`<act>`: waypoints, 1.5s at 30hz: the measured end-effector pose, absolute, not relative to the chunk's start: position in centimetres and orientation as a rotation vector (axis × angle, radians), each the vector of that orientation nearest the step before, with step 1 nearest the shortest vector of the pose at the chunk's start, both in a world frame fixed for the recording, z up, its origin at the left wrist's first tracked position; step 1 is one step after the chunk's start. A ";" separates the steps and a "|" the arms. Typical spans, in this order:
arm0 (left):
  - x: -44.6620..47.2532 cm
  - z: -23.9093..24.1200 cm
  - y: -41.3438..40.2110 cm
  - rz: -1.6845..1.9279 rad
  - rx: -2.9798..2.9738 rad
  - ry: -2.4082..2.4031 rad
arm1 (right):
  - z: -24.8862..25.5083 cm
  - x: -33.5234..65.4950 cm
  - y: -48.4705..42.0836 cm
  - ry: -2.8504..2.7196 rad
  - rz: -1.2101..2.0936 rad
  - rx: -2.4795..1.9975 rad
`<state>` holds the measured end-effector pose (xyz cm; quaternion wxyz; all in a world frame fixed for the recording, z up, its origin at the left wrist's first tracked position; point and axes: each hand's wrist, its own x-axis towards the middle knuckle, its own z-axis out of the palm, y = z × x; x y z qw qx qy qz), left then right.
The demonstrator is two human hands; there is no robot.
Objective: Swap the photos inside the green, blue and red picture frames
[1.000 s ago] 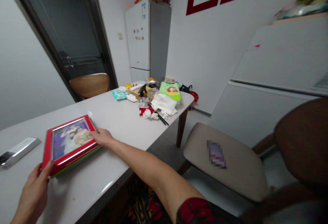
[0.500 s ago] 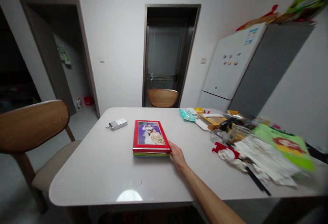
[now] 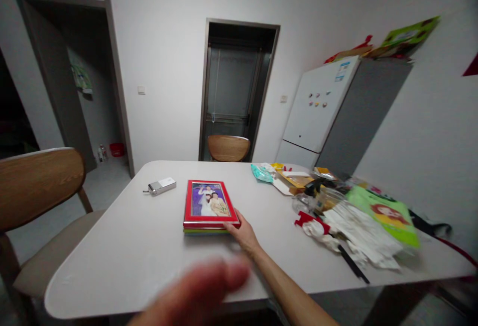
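A red photo frame (image 3: pixel 209 204) with a wedding picture lies flat on a white table (image 3: pixel 142 256), on top of other frames whose green and yellow edges (image 3: pixel 203 231) show below it. My right hand (image 3: pixel 242 230) grips the stack's near right corner, thumb on the red rim. My left hand (image 3: pixel 197 293) hovers low in the foreground over the table's near edge. It is smeared by motion, so its fingers cannot be read.
A silver device (image 3: pixel 161 186) lies left of the frame. Right of it is clutter: a teal packet (image 3: pixel 261 172), white papers (image 3: pixel 364 236), a green bag (image 3: pixel 384 214), a black stick (image 3: pixel 353 265). Wooden chairs stand at the left (image 3: pixel 37 186) and far side (image 3: pixel 227 148). A fridge (image 3: pixel 321 112) stands behind.
The view swung from the table's right end to face across it. My right hand stayed at the frame's corner. My left hand left the frame, went out of view, then reappeared blurred in front.
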<state>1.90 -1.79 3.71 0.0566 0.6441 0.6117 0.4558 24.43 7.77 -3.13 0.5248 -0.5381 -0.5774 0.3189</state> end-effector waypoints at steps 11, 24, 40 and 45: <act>3.4 -1.8 8.8 1.178 1.526 1.515 | -2.8 24.5 8.2 -1.537 0.642 -1.278; 3.5 -2.4 9.2 1.133 1.761 1.614 | -3.0 24.0 9.1 -1.576 0.479 -1.303; 3.8 -2.8 10.1 1.260 1.847 1.583 | -3.8 24.2 9.6 -1.613 0.426 -1.389; 3.5 -2.4 10.9 1.269 1.788 1.600 | -3.2 24.4 10.9 -1.655 0.446 -1.384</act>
